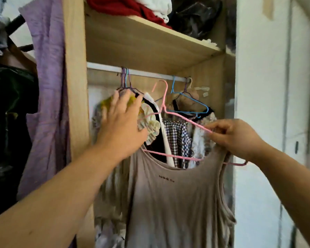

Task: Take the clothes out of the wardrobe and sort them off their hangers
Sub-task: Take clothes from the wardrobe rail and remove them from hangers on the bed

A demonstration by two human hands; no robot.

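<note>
A taupe tank top (175, 203) hangs on a pink wire hanger (170, 155), held out in front of the wardrobe with its hook off the rail (150, 73). My right hand (234, 136) pinches the hanger's right arm together with the top's strap. My left hand (122, 122) reaches in with straight, spread fingers and touches the yellow and cream ruffled garment (150, 126) that hangs on the rail. Behind hang a checked shirt (177, 138), a black piece and a blue hanger (193, 102) with more clothes.
The wooden wardrobe's shelf (150, 43) above the rail carries red, white and black bundles. A purple garment (47, 97) hangs over the wardrobe's left side panel. Dark bags sit at the far left. A white wall (268, 104) stands to the right.
</note>
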